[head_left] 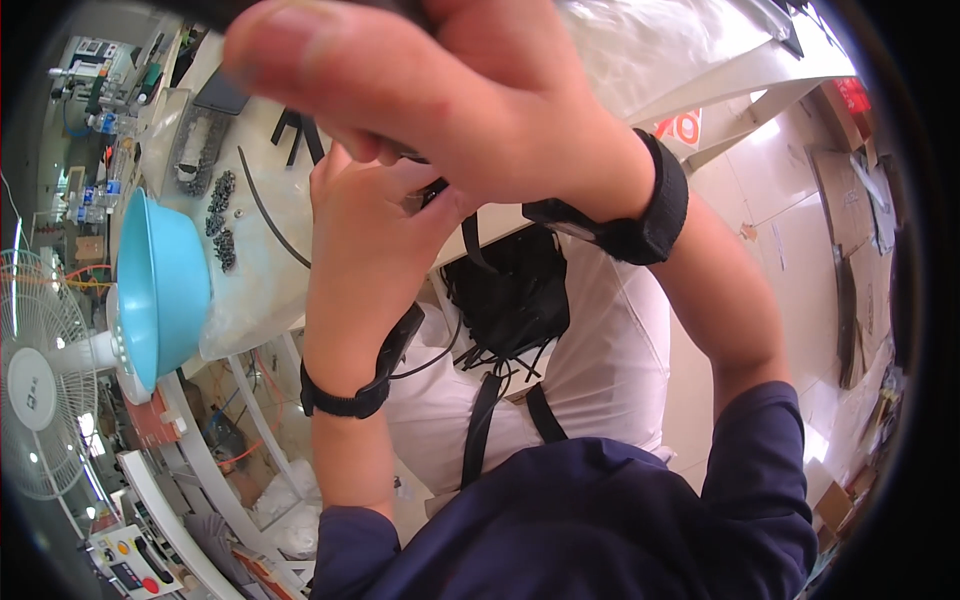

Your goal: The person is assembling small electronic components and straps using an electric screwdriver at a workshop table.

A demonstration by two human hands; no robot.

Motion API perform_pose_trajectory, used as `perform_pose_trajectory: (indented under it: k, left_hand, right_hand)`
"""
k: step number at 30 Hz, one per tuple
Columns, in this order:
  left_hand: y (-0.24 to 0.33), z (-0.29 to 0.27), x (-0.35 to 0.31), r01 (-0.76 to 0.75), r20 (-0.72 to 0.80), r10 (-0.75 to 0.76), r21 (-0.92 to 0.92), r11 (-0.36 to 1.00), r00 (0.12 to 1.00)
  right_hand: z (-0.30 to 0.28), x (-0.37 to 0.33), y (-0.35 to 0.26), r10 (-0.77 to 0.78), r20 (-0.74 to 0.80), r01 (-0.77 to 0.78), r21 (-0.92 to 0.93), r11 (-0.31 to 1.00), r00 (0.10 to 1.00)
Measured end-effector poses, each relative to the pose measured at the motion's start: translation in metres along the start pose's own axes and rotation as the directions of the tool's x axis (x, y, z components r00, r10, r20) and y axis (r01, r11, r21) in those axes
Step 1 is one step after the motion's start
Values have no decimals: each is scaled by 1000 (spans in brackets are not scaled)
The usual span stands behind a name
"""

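My right hand (470, 120) is raised very close, its thumb stretched leftward and its other fingers folded out of sight. A blurred dark thing (395, 8) shows above that thumb at the upper edge; its kind cannot be made out. Below and behind it, my left hand (370, 235) is closed, its fingertips mostly hidden by the right hand. Bits of black show between the two hands, too covered to name. Black strips (293, 135) stick out beside the left hand's knuckles, over the pale table (262, 285). Both wrists wear black bands.
A curved black strip (265, 215), clusters of small dark parts (220, 225) and a clear plastic tray (190, 160) lie on the table. A blue basin (165, 285) and a white fan (40, 385) stand left. A black strapped bundle (510, 295) hangs by my lap. Clear plastic sheeting (660, 45) lies upper right.
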State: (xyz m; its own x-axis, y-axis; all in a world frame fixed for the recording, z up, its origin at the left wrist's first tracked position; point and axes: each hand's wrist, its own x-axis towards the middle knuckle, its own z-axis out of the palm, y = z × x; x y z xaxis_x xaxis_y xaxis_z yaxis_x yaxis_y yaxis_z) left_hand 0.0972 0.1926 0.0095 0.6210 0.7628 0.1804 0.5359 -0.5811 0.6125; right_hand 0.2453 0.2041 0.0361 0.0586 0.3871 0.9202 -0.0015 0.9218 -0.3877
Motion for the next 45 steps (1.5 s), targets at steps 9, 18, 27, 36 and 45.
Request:
perform_pose_trajectory:
  k: [9, 18, 27, 36, 45]
  left_hand:
    - [7, -1, 0, 181, 6, -182, -108, 978, 983]
    - [7, -11, -6, 28, 25, -31, 105, 994, 999]
    - [10, -13, -17, -138, -81, 165, 268, 953, 983]
    - [21, -16, -8, -163, -191, 219, 269, 949, 957]
    - [24, -7, -24, -58, -315, 82, 87, 995, 945]
  right_hand:
    - [-6, -3, -4, 190, -18, -189, 69, 980, 982]
    - [1, -6, -1, 21, -71, -12, 126, 992, 997]
    - [-7, 7, -24, 132, 23, -134, 148, 980, 991]
    - [0, 13, -18, 104, -209, -85, 95, 992, 972]
    - [2, 5, -10, 189, -231, -59, 474, 878, 955]
